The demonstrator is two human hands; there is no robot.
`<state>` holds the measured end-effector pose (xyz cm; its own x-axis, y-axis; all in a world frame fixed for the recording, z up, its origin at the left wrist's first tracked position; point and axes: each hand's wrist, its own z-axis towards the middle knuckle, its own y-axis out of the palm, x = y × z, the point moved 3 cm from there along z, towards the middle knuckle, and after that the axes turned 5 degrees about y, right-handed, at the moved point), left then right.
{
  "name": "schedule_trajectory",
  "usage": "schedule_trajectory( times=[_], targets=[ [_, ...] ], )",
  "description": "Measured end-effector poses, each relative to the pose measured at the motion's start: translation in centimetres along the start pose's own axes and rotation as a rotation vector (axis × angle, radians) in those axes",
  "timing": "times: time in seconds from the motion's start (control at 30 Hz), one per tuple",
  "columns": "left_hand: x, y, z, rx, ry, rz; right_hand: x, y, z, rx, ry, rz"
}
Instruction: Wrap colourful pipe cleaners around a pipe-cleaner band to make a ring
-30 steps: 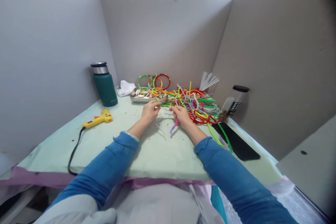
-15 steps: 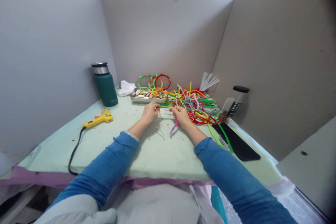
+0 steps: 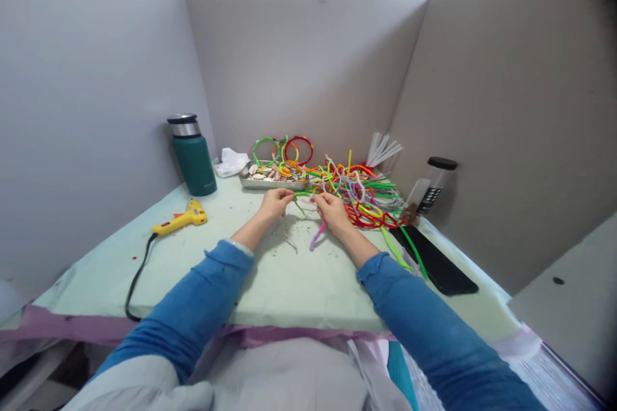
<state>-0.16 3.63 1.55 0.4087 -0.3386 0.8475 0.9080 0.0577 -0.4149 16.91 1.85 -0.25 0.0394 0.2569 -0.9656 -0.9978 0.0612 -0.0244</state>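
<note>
Items, left to right. Black cord (image 3: 136, 279) trailing off the near table edge to the yellow glue gun (image 3: 179, 219), lying on its side on the pale green table cover (image 3: 289, 282); a snag on that cord would, I judge, drag the gun off. Green flask (image 3: 193, 155), upright, near the left partition. White crumpled tissue (image 3: 230, 161) beside the metal tray (image 3: 250, 183) of shells, with wrapped hoops (image 3: 284, 149) propped behind it. My left hand (image 3: 274, 203), pinched on one end of a short pale pipe cleaner piece (image 3: 304, 203); my right hand (image 3: 332, 213), pinched on its other end, with a purple pipe cleaner (image 3: 318, 234) hanging below the palm. The piece sits between both hands just in front of the tray. Risk: its green neighbours may tangle in. Pipe cleaner pile (image 3: 361, 196), loose, touching my right hand; a sleeve could sweep it. Black-capped bottle (image 3: 431, 189), leaning, likely to tip. Black flat slab (image 3: 434, 263), near the right edge.
</note>
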Motion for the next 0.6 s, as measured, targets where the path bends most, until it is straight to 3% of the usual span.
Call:
schedule_trajectory(
  times=[0.2,0.6],
  targets=[
    [-0.15,0.3,-0.06,0.0,-0.101,-0.316,0.19,0.0,0.17,-0.02,-0.008,0.016],
    [-0.39,0.58,-0.56,-0.164,-0.312,-0.776,0.22,0.0,0.16,-0.034,-0.017,-0.008]
  ],
)
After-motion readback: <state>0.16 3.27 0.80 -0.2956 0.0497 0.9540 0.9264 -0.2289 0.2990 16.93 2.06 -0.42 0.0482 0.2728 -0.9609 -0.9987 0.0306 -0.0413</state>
